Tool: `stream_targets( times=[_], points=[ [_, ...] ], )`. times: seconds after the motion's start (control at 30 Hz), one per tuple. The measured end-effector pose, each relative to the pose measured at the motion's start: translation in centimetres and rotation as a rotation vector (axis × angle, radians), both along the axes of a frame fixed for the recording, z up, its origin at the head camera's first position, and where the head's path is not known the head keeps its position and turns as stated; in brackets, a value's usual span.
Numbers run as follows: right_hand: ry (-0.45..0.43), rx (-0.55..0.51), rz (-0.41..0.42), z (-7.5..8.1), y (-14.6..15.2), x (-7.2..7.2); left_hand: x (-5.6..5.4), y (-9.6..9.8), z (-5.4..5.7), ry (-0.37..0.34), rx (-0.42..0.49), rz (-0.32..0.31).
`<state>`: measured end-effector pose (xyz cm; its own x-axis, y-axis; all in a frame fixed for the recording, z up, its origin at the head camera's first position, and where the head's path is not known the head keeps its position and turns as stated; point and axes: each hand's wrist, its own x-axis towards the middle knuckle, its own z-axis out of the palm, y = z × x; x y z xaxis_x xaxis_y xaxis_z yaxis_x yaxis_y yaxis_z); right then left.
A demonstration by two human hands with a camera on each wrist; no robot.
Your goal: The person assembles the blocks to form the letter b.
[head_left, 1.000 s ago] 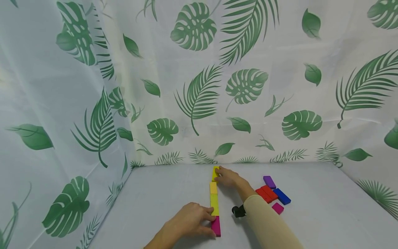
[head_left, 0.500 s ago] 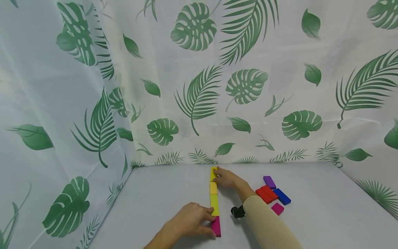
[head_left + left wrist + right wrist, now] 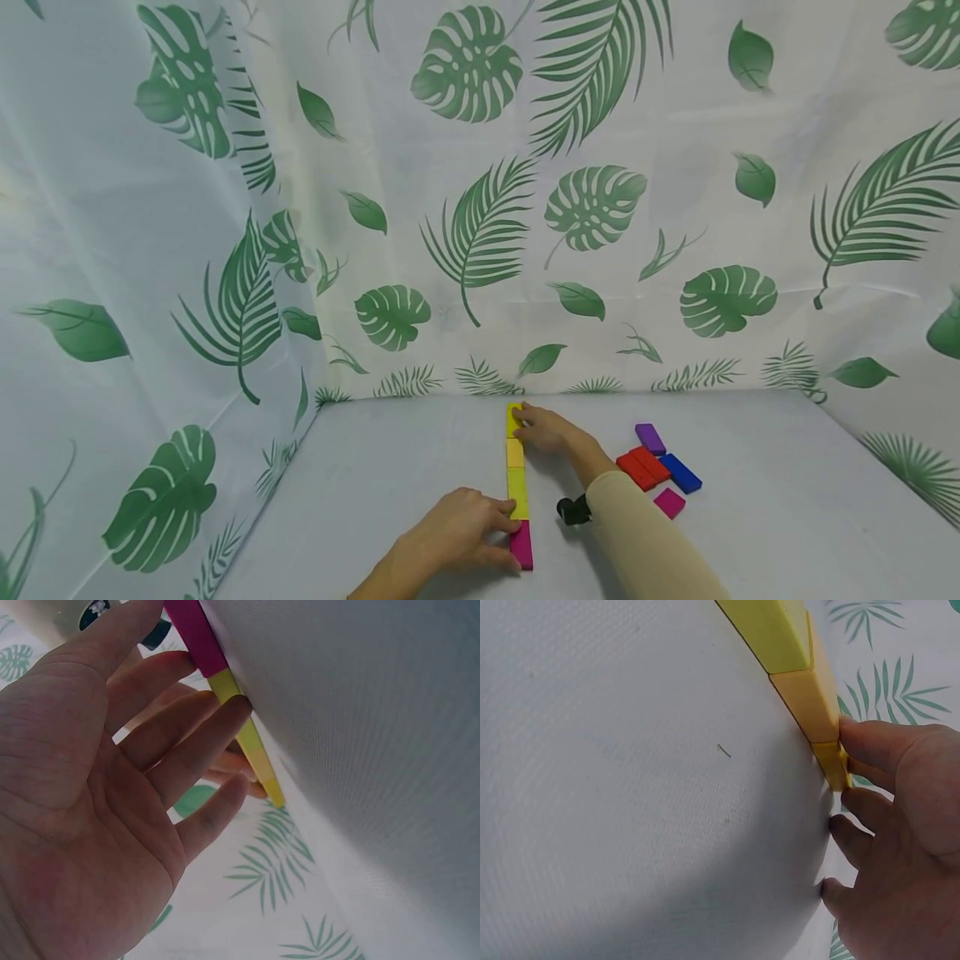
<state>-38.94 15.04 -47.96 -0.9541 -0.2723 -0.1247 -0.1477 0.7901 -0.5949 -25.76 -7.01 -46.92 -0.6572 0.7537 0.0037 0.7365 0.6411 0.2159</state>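
A straight row of blocks runs away from me in the head view: a magenta block (image 3: 522, 547) nearest, then a lime-yellow block (image 3: 517, 487), a light orange block (image 3: 514, 452) and a deep yellow block (image 3: 512, 425) at the far end. My left hand (image 3: 461, 523) rests along the row's left side, its thumb at the magenta block's near end and fingertips at the magenta and lime-yellow blocks. My right hand (image 3: 543, 428) pinches the deep yellow block from the right. In the right wrist view, that yellow block (image 3: 830, 765) sits flush against the light orange one.
To the right lie two red blocks (image 3: 643, 468) side by side, a purple block (image 3: 650, 439), a blue block (image 3: 681, 473) and a small magenta piece (image 3: 670, 503). A black wrist camera (image 3: 574, 510) hangs beside the right sleeve. Leaf-patterned curtain (image 3: 592, 333) borders the white table.
My right hand has slid the deep yellow block slightly left and nearer, into line with the light orange block. My left hand has stayed in place.
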Motion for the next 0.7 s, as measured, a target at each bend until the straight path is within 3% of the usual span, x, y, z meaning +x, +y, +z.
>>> stream_targets(
  times=[0.7],
  points=[
    [0.023, 0.036, 0.009, -0.14, -0.31, -0.18, -0.08, -0.06, -0.01, 0.030, 0.002, -0.026]
  ],
)
